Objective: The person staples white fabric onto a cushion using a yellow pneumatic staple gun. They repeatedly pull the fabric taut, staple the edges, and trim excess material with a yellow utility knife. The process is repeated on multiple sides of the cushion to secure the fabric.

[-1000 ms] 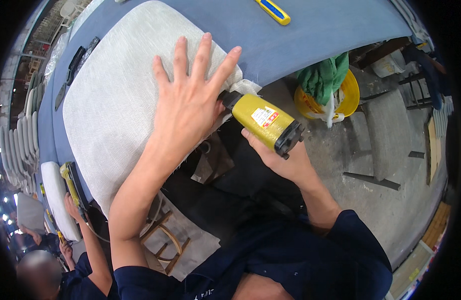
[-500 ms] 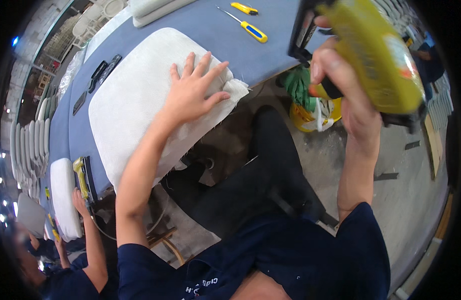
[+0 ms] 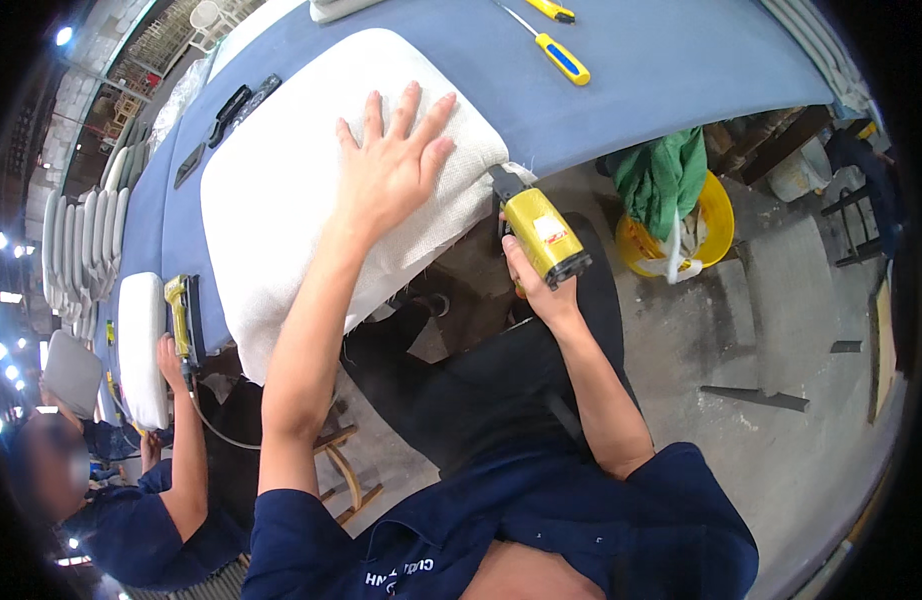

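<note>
In the head view, a round yellow plastic bucket (image 3: pixel 723 225) stands on the grey floor (image 3: pixel 771 320) to the right, a crumpled green cloth (image 3: pixel 671 170) bunched in it and spilling over the near-left rim. Pale scraps lie inside, and a white strip (image 3: pixel 673 255) hangs across the front edge. Farther back is a whitish pail (image 3: pixel 796 182), its contents too small to make out.

The yellow-and-black power stapler (image 3: pixel 543 235) is at the right corner of a large, rounded, off-white woven-fabric cushion (image 3: pixel 271 200), which lies on the blue-covered table (image 3: pixel 661 80) and overhangs its near edge. The stapler's long axis slants from upper left to lower right: the black nose points at the cushion's corner, the ribbed black cap toward the floor. Whether the nose touches the fabric is unclear.

The right hand (image 3: pixel 546 285) has its fingers clamped on the stapler's grip, partly hidden beneath the body. The left hand (image 3: pixel 393 185) rests palm down on the cushion, fingers spread apart.
</note>
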`<action>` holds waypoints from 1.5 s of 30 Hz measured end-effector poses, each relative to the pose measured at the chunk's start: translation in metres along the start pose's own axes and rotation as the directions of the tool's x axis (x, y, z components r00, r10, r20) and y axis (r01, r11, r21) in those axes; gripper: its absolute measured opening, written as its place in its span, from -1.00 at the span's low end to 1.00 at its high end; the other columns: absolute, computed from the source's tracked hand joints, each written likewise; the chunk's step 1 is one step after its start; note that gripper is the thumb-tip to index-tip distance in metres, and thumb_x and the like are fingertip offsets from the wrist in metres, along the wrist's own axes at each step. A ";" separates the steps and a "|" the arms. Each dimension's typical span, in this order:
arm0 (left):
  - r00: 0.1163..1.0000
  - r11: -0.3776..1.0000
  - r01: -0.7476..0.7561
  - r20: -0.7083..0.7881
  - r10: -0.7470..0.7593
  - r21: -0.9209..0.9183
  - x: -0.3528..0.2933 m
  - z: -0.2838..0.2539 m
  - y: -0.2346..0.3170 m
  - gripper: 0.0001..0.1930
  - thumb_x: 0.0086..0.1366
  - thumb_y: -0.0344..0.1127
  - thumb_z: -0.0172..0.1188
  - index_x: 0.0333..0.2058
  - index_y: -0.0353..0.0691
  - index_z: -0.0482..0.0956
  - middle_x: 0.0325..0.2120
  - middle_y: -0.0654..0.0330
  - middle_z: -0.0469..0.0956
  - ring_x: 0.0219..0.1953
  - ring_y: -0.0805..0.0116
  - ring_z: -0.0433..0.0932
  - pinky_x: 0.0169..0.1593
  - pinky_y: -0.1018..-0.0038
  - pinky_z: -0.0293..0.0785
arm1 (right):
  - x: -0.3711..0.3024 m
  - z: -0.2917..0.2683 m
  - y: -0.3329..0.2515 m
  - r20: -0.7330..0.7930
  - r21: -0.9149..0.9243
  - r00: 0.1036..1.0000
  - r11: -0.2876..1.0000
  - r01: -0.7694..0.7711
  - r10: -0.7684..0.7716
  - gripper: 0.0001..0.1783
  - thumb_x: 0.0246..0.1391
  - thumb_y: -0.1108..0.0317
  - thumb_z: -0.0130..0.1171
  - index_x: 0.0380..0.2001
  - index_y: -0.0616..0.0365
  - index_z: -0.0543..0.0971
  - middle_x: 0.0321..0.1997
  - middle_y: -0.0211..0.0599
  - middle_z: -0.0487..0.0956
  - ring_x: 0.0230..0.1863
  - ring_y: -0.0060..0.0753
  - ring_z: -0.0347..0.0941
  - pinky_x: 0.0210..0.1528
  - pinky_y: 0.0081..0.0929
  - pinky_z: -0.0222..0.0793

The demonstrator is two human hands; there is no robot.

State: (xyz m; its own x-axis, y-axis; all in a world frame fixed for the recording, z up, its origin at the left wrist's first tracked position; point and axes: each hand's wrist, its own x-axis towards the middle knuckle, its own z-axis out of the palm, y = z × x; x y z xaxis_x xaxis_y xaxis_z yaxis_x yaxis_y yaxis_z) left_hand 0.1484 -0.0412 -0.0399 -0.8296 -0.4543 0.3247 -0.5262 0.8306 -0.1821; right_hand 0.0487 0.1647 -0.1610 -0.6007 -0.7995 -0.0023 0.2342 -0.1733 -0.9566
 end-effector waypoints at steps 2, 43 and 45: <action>1.000 0.998 -0.028 -0.011 0.028 0.062 -0.006 -0.004 0.013 -0.46 0.61 0.13 -0.19 0.50 0.47 0.21 0.56 0.15 0.10 0.54 -0.33 0.04 0.43 -0.51 -0.04 | 0.010 0.000 -0.003 0.018 -0.255 0.929 0.896 0.363 -0.371 -0.77 0.27 0.42 0.33 -0.04 0.27 0.67 -0.38 -0.42 0.63 -0.47 -0.58 0.51 -0.38 -0.53 0.40; 0.942 0.963 -0.227 -0.284 0.178 -0.148 -0.065 -0.018 0.022 -0.56 0.10 -0.47 0.35 -0.04 0.12 0.79 0.23 0.34 0.63 0.40 0.08 0.45 0.42 0.06 0.29 | -0.028 -0.005 -0.008 0.017 -0.198 0.975 0.955 0.219 -0.221 -0.71 0.26 0.46 0.32 0.03 0.28 0.66 -0.13 -0.29 0.72 -0.11 -0.50 0.63 -0.01 -0.47 0.52; 0.940 0.955 -0.229 -0.300 0.166 -0.189 -0.068 -0.022 0.023 -0.62 0.17 -0.50 0.29 -0.08 0.09 0.81 0.16 0.36 0.69 0.39 0.12 0.48 0.43 0.06 0.28 | -0.031 -0.008 -0.003 0.004 -0.170 0.968 0.954 0.247 -0.250 -0.69 0.28 0.47 0.29 0.07 0.29 0.63 -0.05 -0.27 0.70 -0.02 -0.46 0.61 0.06 -0.45 0.51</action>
State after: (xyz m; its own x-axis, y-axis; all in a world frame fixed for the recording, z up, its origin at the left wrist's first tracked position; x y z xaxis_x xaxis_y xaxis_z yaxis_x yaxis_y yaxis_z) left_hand 0.1963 0.0161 -0.0455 -0.8106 -0.1928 0.5529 -0.2773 0.9580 -0.0725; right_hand 0.0606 0.1947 -0.1604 -0.6373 -0.7329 0.2383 -0.0551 -0.2651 -0.9626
